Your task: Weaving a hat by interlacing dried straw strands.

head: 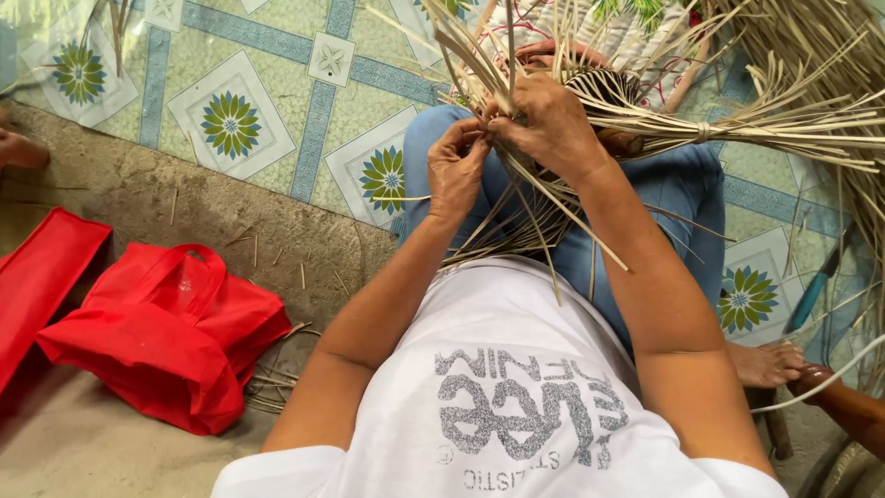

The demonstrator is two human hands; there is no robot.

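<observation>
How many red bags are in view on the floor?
2. One red bag with handles lies on the bare floor left of the person. A second, flatter red bag lies at the left edge, partly cut off by the frame; more could be hidden outside it.

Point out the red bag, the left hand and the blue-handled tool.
red bag [166, 341], head view, on its front panel.
left hand [456, 171], head view, back of hand.
blue-handled tool [811, 300], head view, on its handle.

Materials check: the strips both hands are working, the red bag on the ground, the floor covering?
Strips: looks like split bamboo or cane, pale tan, matte, flat and springy. Left hand and right hand grip them. Red bag: seems non-woven fabric, soft creases, dull sheen. Floor covering: likely printed vinyl sheet, glossy, edge lying over bare concrete.
</observation>
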